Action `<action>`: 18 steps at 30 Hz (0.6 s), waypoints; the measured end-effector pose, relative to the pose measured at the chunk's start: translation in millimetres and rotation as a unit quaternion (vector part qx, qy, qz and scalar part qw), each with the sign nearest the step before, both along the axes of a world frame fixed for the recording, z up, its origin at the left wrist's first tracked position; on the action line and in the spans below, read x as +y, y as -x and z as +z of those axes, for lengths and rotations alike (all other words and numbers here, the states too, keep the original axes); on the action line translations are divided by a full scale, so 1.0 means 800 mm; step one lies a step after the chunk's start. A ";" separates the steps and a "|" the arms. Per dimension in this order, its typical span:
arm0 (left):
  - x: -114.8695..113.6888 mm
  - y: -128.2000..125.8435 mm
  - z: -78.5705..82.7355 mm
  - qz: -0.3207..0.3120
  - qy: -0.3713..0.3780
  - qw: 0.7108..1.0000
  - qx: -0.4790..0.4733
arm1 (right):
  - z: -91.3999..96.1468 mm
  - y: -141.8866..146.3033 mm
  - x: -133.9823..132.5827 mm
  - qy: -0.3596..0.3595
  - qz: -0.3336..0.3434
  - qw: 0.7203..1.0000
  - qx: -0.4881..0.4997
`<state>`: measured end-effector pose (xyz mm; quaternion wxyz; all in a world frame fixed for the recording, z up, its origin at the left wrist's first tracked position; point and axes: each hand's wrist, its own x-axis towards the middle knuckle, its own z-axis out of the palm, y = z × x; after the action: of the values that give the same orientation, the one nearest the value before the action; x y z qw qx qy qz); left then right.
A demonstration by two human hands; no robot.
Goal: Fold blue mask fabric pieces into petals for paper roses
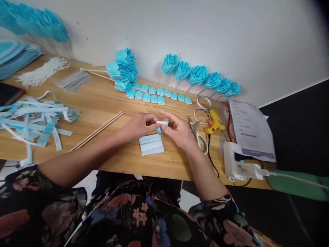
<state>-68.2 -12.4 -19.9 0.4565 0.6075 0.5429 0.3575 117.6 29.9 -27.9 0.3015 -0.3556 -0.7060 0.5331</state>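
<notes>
Between my two hands, above the middle of the wooden table (123,157), is a small folded piece of blue and white mask fabric (162,122). My left hand (141,126) pinches its left side with thumb and fingers. From the other side, my right hand (177,129) grips it, the thumb in front. Just below my hands lies a flat, pleated pale rectangle of mask fabric (151,144). Beyond my hands, folded blue petals (153,99) lie in two rows. To the right of my right hand are scissors (197,133) with pale handles.
A yellow glue gun (215,122) and tape rolls (202,115) lie right, near a power strip (231,161) and a paper sheet (250,127). Blue fabric flowers (197,75) lean on the wall. Cut strips (48,118), wooden sticks (99,130) and ear loops (46,71) lie left.
</notes>
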 end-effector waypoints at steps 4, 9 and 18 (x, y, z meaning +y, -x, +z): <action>0.000 -0.001 -0.003 -0.010 -0.007 1.000 0.007 | -0.004 0.001 0.001 -0.004 -0.014 1.000 -0.008; 0.000 0.001 -0.002 -0.004 0.003 1.000 0.000 | -0.004 -0.004 0.005 0.000 -0.009 1.000 -0.010; 0.002 0.001 -0.001 0.003 0.006 1.000 -0.030 | -0.001 -0.007 0.007 -0.010 -0.022 1.000 0.000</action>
<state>-69.2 -10.6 -21.0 0.4753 0.5919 0.5327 0.3740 123.4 35.1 -28.9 0.3164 -0.3681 -0.7037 0.5189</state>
